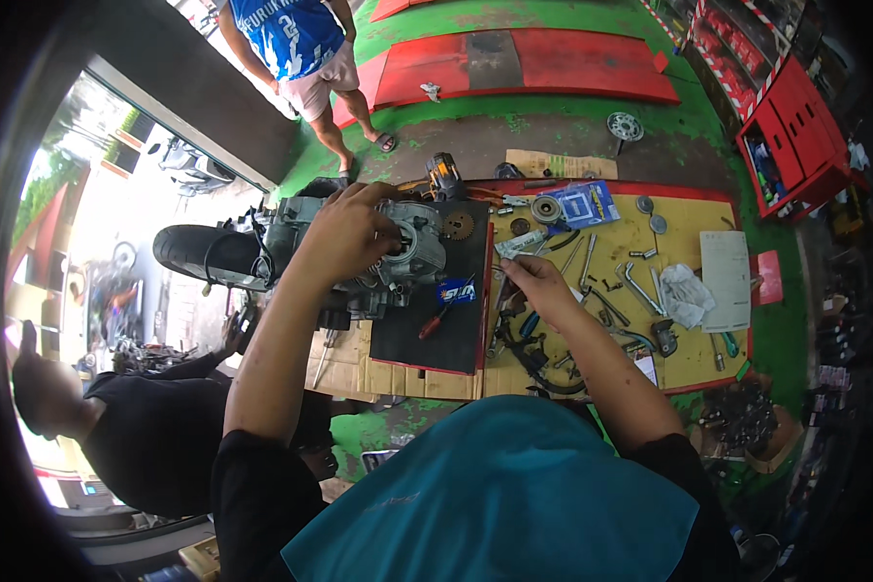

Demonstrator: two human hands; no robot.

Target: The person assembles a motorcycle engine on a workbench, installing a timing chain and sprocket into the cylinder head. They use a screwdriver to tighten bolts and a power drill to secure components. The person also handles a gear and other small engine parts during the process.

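A grey metal engine (422,250) with a round opening at its right end lies on the bench, joined to a black-tyred wheel (199,254) at its left. My left hand (351,233) is over the engine's top, its fingers curled down at the round opening; whatever they grip is hidden. Over the tool-strewn board, my right hand (541,289) has thumb and forefinger pinched together beside a small pale packet (520,242). Anything between those fingertips is too small to make out. A toothed brown gear (458,225) lies just right of the engine.
A red-handled screwdriver (431,328) rests on a black mat (398,341). Sockets, wrenches and a crumpled white rag (687,296) cover the yellow board (592,272). A cordless drill (444,177) stands behind. One person (165,427) is at left, another (301,58) stands beyond the bench.
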